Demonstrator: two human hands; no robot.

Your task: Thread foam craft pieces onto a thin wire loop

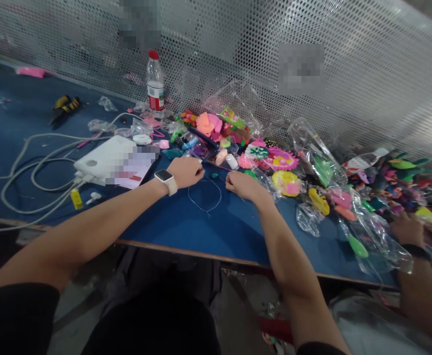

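Observation:
My left hand (186,171), with a pale-strapped watch (166,181) on its wrist, is closed just above the blue table. My right hand (242,185) is also closed, a short way to the right, fingers curled together. Whatever either hand pinches is too small or hidden. A thin pale thread (209,211) forms a loop with a small knot on the tabletop between the hands; I cannot tell whether its upper part reaches my fingers. Near the loop's top lies a small teal piece (214,175). Colourful soft pieces, among them a yellow one (286,183), lie beyond my right hand.
Left are a white power bank (105,159) with looping cables, a phone (136,167), earbuds (93,198) and yellow-handled pliers (64,109). A red-capped bottle (155,84) stands by the perforated metal panel (216,44). Clear plastic bags (308,219) and another person's hand (408,229) are right.

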